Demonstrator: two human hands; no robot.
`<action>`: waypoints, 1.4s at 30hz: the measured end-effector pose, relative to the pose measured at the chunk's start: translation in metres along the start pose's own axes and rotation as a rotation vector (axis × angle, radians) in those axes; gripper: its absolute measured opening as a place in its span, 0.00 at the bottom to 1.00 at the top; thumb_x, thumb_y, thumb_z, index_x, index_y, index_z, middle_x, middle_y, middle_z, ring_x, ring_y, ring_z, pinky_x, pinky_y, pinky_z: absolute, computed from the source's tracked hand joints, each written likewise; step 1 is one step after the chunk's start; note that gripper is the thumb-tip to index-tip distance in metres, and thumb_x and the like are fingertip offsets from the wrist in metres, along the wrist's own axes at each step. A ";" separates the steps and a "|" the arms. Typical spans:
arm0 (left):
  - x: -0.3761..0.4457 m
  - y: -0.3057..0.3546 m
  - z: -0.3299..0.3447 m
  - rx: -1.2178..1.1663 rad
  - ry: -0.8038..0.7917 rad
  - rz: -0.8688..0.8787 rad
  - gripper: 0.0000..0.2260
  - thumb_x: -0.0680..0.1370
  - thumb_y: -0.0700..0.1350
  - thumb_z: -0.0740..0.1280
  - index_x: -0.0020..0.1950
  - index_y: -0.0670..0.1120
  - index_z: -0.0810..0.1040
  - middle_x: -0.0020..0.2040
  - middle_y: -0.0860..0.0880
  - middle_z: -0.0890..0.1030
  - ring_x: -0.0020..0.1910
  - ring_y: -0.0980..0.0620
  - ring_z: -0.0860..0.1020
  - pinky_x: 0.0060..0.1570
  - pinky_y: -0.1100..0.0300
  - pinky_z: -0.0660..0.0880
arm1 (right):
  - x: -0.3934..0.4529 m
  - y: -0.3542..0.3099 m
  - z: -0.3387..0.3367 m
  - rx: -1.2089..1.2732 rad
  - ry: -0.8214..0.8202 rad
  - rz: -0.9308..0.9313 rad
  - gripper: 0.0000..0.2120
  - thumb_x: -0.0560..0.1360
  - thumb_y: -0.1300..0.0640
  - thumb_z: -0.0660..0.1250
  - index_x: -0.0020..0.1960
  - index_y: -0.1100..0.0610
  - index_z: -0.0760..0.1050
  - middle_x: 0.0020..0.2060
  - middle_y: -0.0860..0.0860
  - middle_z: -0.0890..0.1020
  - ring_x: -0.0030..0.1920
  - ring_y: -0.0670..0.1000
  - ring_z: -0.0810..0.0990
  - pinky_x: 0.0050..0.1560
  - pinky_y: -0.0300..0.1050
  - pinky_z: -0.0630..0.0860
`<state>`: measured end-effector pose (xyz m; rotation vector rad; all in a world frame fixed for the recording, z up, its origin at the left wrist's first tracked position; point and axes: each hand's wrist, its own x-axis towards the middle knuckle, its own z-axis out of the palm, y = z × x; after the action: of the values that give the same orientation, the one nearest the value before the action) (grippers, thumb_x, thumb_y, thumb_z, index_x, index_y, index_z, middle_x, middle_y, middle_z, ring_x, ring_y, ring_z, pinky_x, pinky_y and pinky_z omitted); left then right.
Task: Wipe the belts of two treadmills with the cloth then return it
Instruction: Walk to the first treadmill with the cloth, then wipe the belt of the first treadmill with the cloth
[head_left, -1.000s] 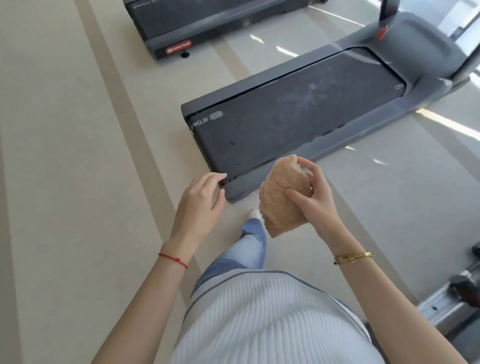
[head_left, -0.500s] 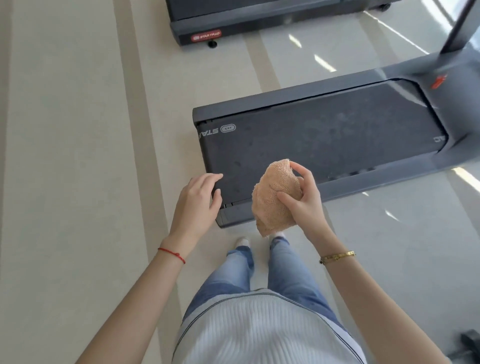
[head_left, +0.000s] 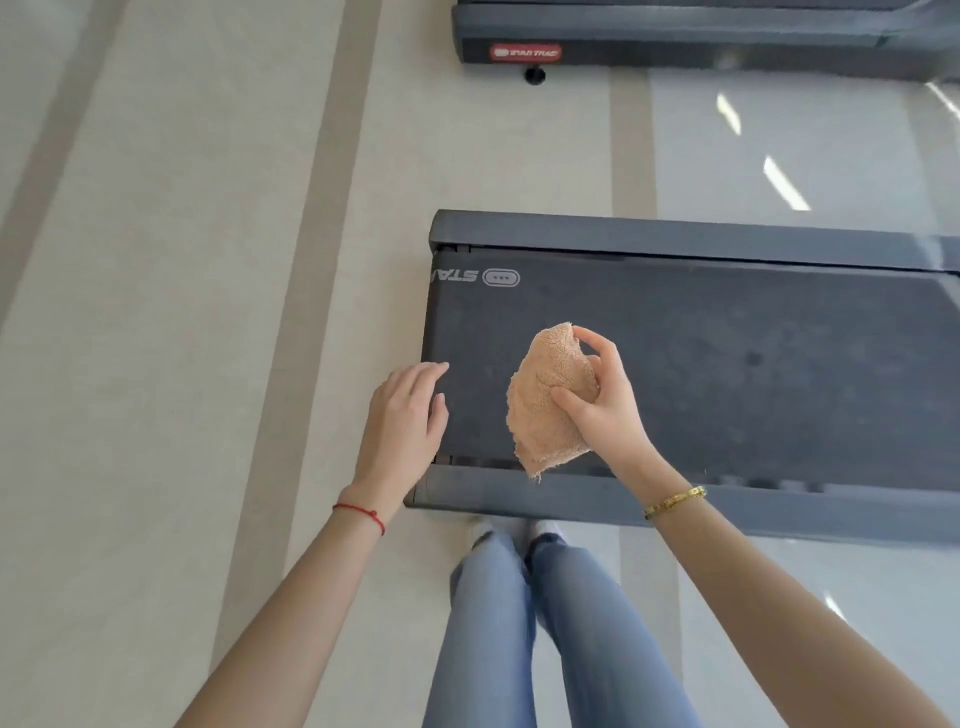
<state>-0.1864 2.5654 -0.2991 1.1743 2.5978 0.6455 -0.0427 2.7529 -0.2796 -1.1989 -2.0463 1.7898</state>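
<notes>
While we are standing at the side rail of the near dark grey treadmill (head_left: 727, 512), our right hand (head_left: 605, 402) is gripping the bunched peach terry cloth (head_left: 545, 402), thumb and curled fingers pinching its upper part as the rest is hanging above the black rubber belt (head_left: 753, 374). Our left hand (head_left: 408, 415) is hovering with fingers relaxed and holding nothing by the belt's end. A second dark treadmill with a red label (head_left: 675, 41) is lying farther off on the pale striped floor (head_left: 182, 260)
</notes>
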 end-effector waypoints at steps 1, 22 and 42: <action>0.009 -0.012 0.021 0.007 0.001 -0.009 0.15 0.80 0.38 0.63 0.66 0.40 0.75 0.62 0.44 0.79 0.63 0.45 0.75 0.65 0.50 0.72 | 0.020 0.016 0.005 0.002 -0.005 -0.005 0.30 0.74 0.67 0.68 0.71 0.46 0.64 0.53 0.47 0.77 0.52 0.42 0.78 0.49 0.39 0.75; 0.119 -0.263 0.433 0.167 0.101 0.023 0.17 0.82 0.42 0.60 0.70 0.43 0.73 0.69 0.47 0.75 0.69 0.48 0.70 0.68 0.53 0.67 | 0.320 0.399 0.117 -0.176 -0.024 -0.297 0.34 0.75 0.67 0.65 0.76 0.50 0.57 0.59 0.43 0.73 0.56 0.34 0.73 0.53 0.32 0.70; 0.144 -0.281 0.464 0.371 0.018 -0.072 0.24 0.84 0.50 0.49 0.81 0.52 0.52 0.81 0.51 0.53 0.79 0.46 0.51 0.74 0.41 0.54 | 0.403 0.415 0.157 -1.114 -0.097 -0.539 0.26 0.84 0.41 0.43 0.81 0.43 0.45 0.81 0.45 0.47 0.80 0.58 0.39 0.77 0.60 0.37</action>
<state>-0.2948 2.6489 -0.8430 1.1657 2.8401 0.1616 -0.2174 2.8796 -0.8395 -0.5433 -3.1095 0.4036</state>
